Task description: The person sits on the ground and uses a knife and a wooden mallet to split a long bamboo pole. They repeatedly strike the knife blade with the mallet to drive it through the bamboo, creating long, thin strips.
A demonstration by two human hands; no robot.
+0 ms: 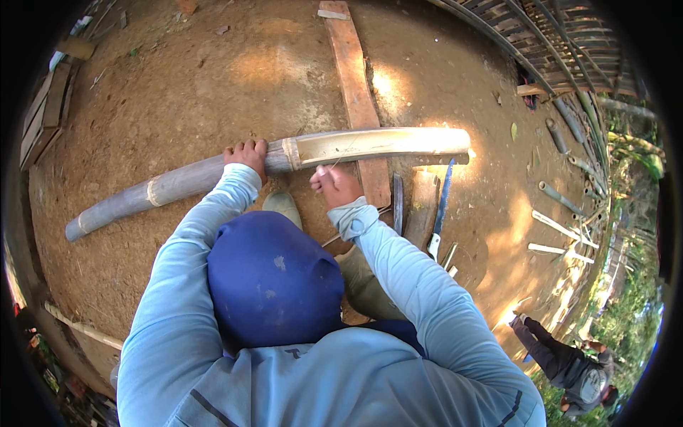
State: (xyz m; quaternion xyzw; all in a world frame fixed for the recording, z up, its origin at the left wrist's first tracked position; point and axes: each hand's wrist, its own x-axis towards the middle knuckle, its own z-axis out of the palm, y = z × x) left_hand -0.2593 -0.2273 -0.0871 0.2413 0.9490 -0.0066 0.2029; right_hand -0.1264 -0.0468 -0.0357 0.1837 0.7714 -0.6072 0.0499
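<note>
A thick grey bamboo pole [114, 203] lies crosswise before me, its right part cut open lengthwise to show a pale inner trough. My left hand [247, 156] is closed over the pole, just left of the node where the opening begins. By the lower edge of the opening, my right hand [337, 186] is closed with thumb and fingers together. A thin strand seems to run up from its fingertips across the trough, too fine to make out for certain. Small dark specks lie inside the trough.
Beneath the pole runs a reddish wooden plank [348, 64]. A blue-bladed handsaw [444, 199] with a white handle rests on the right, beside a dark strip [398, 203] and a wood piece [423, 203]. Bamboo lengths [558, 188] lie further right. A person [573, 363] is at lower right.
</note>
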